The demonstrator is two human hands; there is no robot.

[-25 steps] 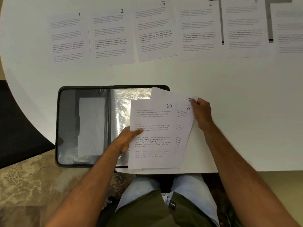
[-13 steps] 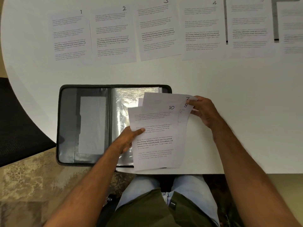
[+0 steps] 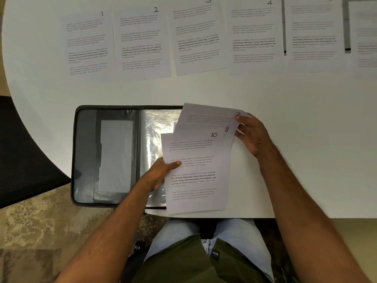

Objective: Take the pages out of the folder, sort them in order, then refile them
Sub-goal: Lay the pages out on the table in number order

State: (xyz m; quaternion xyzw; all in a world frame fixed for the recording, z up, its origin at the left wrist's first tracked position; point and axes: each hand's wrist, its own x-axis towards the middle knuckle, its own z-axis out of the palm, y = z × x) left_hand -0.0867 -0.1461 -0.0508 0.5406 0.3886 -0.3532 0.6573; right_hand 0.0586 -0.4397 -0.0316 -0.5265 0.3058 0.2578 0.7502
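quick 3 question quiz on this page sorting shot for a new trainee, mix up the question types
1. True or false: the left hand holds the sheet marked 10.
2. Which number is on the sheet the right hand pinches by its corner? A) 3 B) 7 C) 10
3. Fill in: the open folder lies on the white ____.

Key: 1 true; 2 B; 3 table
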